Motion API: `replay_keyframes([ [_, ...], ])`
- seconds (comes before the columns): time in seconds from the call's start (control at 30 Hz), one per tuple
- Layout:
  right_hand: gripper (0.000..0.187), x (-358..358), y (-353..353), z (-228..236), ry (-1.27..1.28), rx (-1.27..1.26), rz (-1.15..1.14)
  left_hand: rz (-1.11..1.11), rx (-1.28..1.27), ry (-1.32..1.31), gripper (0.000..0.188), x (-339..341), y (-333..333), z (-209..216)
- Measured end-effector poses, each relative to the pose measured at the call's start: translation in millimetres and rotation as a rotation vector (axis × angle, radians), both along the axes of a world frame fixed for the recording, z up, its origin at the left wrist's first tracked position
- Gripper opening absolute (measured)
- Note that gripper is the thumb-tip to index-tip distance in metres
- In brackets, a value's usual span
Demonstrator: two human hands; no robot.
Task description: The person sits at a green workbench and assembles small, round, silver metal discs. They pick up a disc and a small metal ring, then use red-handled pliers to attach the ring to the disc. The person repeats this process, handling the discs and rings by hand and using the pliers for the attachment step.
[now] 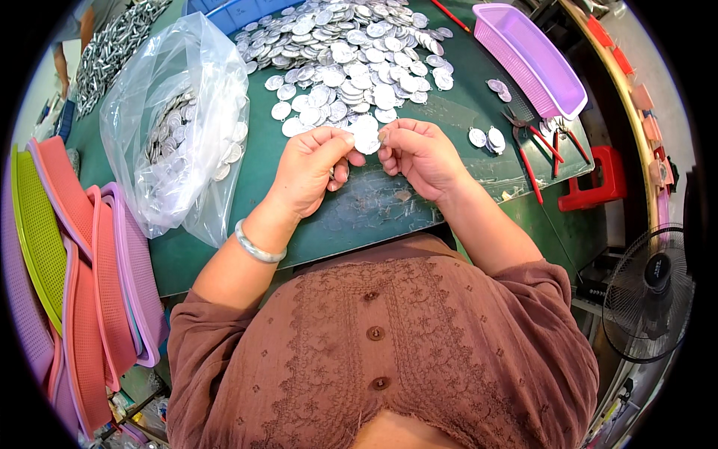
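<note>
Between my two hands, near the front edge of the green table, a round silver medallion (366, 137) is held up. My left hand (310, 168) pinches its left side with thumb and forefinger, the other fingers curled. On the opposite side, my right hand (422, 157) grips the medallion's rim the same way. Just beyond them spreads a large heap of similar silver medallions (359, 56), some with small loops. A clear plastic bag (202, 67) with more medallions inside stands left of my left hand.
Red-handled pliers (526, 150) and a few loose medallions (488, 139) lie on the green table (329, 239) at right. Behind them is a purple basket (523, 56). Metal pieces (112, 56) are piled far left, above stacked plastic baskets (45, 232). A fan (649, 292) stands right.
</note>
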State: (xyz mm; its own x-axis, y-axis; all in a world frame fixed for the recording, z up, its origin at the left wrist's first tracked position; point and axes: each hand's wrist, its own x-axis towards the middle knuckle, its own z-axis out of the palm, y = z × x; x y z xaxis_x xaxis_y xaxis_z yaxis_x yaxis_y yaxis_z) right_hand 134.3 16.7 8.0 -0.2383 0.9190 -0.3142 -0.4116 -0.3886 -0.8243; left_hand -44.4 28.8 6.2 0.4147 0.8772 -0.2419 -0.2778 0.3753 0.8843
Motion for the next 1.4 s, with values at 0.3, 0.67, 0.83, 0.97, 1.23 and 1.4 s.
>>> replay_keyframes([
  [0.3,0.007,-0.7,-0.7,0.5,0.002,0.012,-0.008,0.005,0.01,0.04,0.008,0.4,0.5,-0.3],
  [0.67,0.008,0.4,-1.9,2.3,0.02,0.047,0.014,0.007,0.022,0.044,0.01,-0.4,0.6,0.1],
  [0.83,0.008,0.0,-2.8,3.7,0.004,0.049,0.006,0.014,0.03,0.035,0.01,-0.4,1.0,-1.0],
  [0.97,0.007,-0.4,-2.8,3.5,-0.005,0.051,0.007,0.015,0.024,0.027,0.01,-0.9,0.6,-0.3],
  [1.23,0.008,0.0,-3.5,0.6,-0.036,0.069,0.002,0.02,0.039,0.043,0.011,-1.3,0.4,-0.1],
  [1.4,0.011,-2.8,-7.1,2.4,-0.23,0.249,-0.06,0.014,0.044,0.006,0.012,-1.7,0.2,0.2],
])
